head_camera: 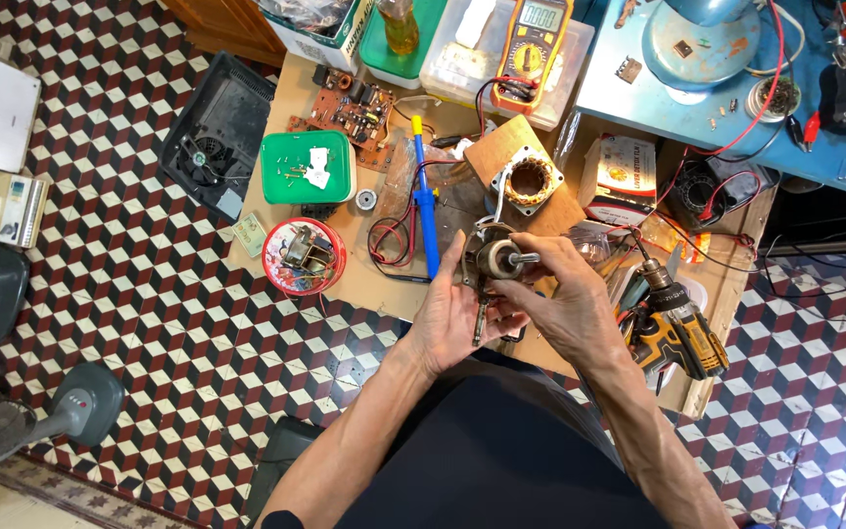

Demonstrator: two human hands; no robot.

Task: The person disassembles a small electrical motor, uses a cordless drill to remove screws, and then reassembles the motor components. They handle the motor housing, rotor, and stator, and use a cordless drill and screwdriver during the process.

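A small metal motor rotor with a shaft [497,261] is held over the low wooden bench [364,284]. My left hand [452,313] cradles it from below, palm up. My right hand [565,294] grips it from the right, fingers on the shaft end. Just behind it a motor stator with copper windings [529,182] lies on a wooden block [493,149]. A blue soldering iron [427,208] lies to the left of my hands.
A yellow cordless drill [676,328] lies at the bench's right edge. A green lid with screws [305,167], a red round tin [304,257], a circuit board [352,108] and a yellow multimeter [535,41] sit behind. A black fan housing [217,132] and a fan [12,426] stand on the tiled floor.
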